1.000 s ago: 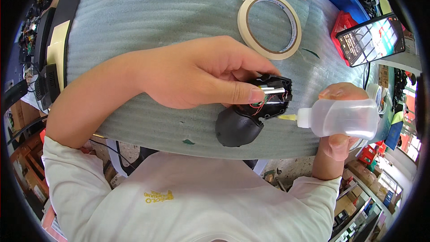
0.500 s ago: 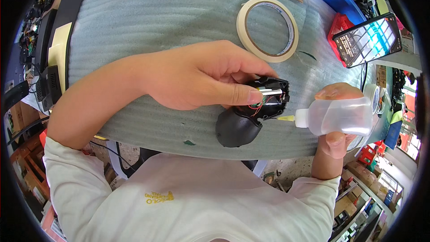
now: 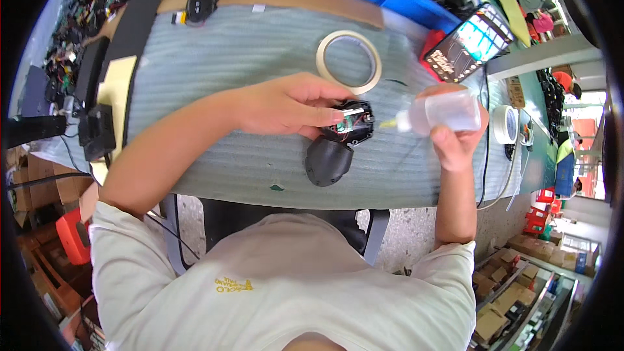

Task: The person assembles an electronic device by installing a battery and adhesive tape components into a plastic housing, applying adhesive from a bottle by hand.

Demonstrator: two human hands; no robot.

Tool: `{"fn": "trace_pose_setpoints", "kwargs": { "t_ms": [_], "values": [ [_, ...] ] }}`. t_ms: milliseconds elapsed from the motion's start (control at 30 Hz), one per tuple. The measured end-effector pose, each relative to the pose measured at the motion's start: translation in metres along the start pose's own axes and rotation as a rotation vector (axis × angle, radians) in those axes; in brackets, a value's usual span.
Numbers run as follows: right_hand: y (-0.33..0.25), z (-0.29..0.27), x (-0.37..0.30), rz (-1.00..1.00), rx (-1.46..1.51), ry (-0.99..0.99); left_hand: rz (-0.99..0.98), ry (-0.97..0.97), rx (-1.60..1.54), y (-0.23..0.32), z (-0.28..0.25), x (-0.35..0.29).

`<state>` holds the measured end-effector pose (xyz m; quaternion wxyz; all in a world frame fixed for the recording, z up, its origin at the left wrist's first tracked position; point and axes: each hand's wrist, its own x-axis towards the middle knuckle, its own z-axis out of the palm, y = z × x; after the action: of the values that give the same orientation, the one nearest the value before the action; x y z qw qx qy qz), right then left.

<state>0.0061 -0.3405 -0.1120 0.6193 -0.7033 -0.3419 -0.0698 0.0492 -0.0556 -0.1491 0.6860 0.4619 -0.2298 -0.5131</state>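
My left hand is closed on an opened black plastic housing, thumb on top and fingers beneath it. Inside it, thin wires, a green board and a light strip show. A rounded black shell hangs at its near side; whether the two are joined, I cannot tell. In my right hand is a translucent squeeze bottle, lying nearly level between thumb and fingers. Its yellow nozzle tip points left, just beside the housing's right edge, and is slightly blurred.
Beyond the housing lies a roll of masking tape. A phone leans on a red stand at the right, near a blue bin of parts. Black devices lie at the far left. A white roll sits far right.
The view has drawn back and shows more of the table. The bottle has moved away from me relative to the housing; its nozzle has gone from the housing's near corner to beside its right edge.
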Motion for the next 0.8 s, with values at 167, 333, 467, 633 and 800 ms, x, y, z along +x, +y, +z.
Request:
{"fn": "trace_pose_setpoints", "kwargs": {
  "t_ms": [167,333,467,633,800],
  "values": [
    [-0.042,-0.002,-0.034,-0.006,-0.703,0.409,0.063,0.067,-0.023,-0.009,0.004,-0.003],
    [-0.029,0.007,-0.085,0.118,-1.436,0.236,0.063,0.207,0.038,-0.001,0.027,-0.005],
    [-0.062,0.03,-0.087,0.188,-1.518,0.314,0.309,0.447,-0.065,-0.004,0.057,-0.018],
    [-0.079,0.07,-0.117,-0.123,-0.678,0.876,0.738,0.515,-0.238,-0.016,0.131,-0.026],
    [-0.097,0.11,-0.098,0.087,-0.548,0.519,0.943,0.528,-0.188,-0.041,0.169,-0.029]
  ]
}}
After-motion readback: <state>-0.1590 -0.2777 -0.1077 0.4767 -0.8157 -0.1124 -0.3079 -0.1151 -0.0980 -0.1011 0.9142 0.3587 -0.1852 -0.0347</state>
